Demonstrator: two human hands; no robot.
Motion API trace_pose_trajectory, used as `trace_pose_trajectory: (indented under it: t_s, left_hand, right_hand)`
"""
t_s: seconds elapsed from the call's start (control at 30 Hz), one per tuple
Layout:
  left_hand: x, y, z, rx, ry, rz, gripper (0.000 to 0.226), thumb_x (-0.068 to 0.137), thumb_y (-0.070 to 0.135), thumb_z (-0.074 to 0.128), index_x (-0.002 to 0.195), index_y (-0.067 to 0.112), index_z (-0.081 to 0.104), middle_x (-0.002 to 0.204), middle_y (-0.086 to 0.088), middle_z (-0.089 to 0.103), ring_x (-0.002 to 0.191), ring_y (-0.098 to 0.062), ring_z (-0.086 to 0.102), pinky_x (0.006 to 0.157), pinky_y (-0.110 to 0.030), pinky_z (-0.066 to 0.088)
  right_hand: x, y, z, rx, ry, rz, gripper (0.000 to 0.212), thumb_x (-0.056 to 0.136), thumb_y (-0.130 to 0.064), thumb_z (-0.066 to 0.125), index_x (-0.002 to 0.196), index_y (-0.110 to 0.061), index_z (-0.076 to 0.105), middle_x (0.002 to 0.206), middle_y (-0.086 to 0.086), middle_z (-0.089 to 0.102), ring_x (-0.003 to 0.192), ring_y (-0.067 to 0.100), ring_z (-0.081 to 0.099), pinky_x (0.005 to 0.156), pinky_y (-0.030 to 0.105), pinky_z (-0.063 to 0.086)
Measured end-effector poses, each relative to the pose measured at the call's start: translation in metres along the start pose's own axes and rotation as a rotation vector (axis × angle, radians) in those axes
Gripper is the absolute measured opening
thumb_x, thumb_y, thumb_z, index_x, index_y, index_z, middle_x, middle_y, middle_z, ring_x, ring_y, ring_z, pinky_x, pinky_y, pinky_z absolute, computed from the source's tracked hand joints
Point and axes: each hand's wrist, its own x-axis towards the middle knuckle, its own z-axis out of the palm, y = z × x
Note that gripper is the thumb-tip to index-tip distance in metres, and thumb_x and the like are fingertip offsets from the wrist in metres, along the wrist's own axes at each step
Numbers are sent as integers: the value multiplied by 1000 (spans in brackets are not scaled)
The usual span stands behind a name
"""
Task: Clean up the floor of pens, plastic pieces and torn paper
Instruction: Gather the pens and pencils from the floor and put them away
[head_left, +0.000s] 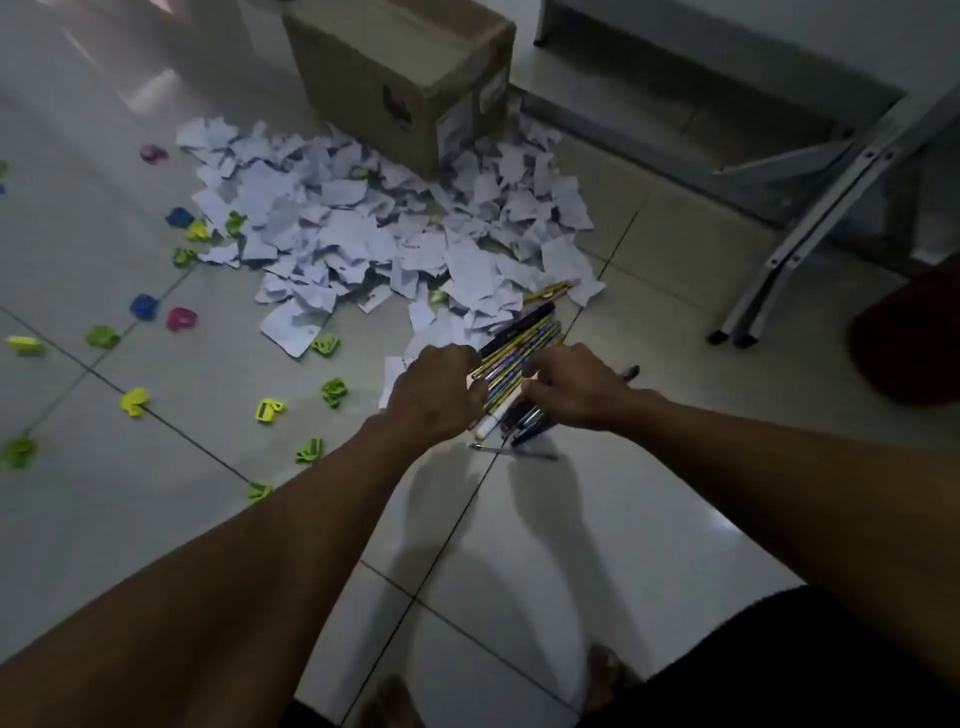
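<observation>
A bundle of pens and pencils (524, 348) lies on the tiled floor in front of me. My left hand (439, 389) presses against its left side and my right hand (574, 387) against its right side, fingers curled around the bundle. One loose pen (511, 451) lies just below the hands. A wide heap of torn white paper (384, 228) spreads beyond the pens. Several small plastic pieces, green, yellow, blue and pink, are scattered to the left, such as a blue one (143, 305) and a yellow one (135, 401).
A closed cardboard box (400, 73) stands behind the paper heap. Metal folding legs (810, 228) lean at the right, next to a dark red object (909, 332). My bare feet (389, 701) show at the bottom edge.
</observation>
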Motion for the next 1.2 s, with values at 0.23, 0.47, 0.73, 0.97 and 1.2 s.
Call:
trace_pose_trajectory:
  t_s: [0.23,0.47,0.73,0.97,1.2]
  left_hand:
    - [28,-19,72,42,-84,105,18,82,27,60,87,15,73,93,-9,70,83,-26,65,72,-39,56]
    - [11,-13,122,214,-266,201,18,86,17,60,102,16,68,103,-7,62,93,-23,61,74,-30,47]
    - [10,-22,160,337,-162,374,22,94,14,49,113,15,61,120,-5,55,109,-22,53,82,-32,47]
    - [8,-23,163,401,-201,430,26,96,15,47,121,13,53,124,-7,53,110,-22,52,82,-32,46]
    - [15,-10,146,-35,142,312,19,97,21,34,96,8,48,86,-5,50,72,-18,46,61,-31,36]
  right_hand:
    - [26,50,36,-147,-75,-43,18,87,-28,56,89,-12,63,96,8,63,85,24,58,69,32,47]
    - [-5,88,58,-141,-120,88,24,85,-29,53,99,-15,67,108,9,66,92,25,62,79,41,55]
    - [-29,134,72,-209,-152,245,31,91,-30,54,118,-15,54,120,12,52,107,30,53,89,36,48]
    - [-23,125,72,-195,-109,265,31,89,-32,55,117,-18,54,120,8,51,103,27,54,79,32,44]
    - [-9,123,70,51,-4,392,22,79,-26,63,94,-11,69,103,8,66,89,24,62,80,39,57]
